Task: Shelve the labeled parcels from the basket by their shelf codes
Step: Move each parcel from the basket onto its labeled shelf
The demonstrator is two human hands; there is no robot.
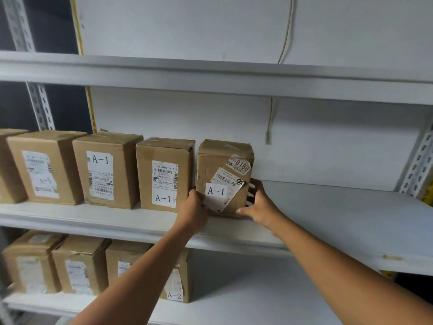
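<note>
- The parcel [225,178] in hand is a small brown cardboard box with creased, re-taped faces and an "A-1" label; it stands upright on the middle shelf [328,207], last in the row and just beside another A-1 box [165,174].
- It looks stiff enough to hold its shape and light enough for an easy two-handed carry, though the crumpled top suggests soft walls that could dent under hard squeezing. The loose, peeling labels are poor places to grip.
- The best hold, I judge, is flat on the two side faces, low down, where the card is firmest.
- The left hand [194,207] is curled against the box's lower left corner, fingers tucked out of view.
- The right hand [257,202] is spread, fingers along the right face and thumb at the bottom front edge.
- Together the hands clasp the box between them.
- The basket is not in view.
</note>
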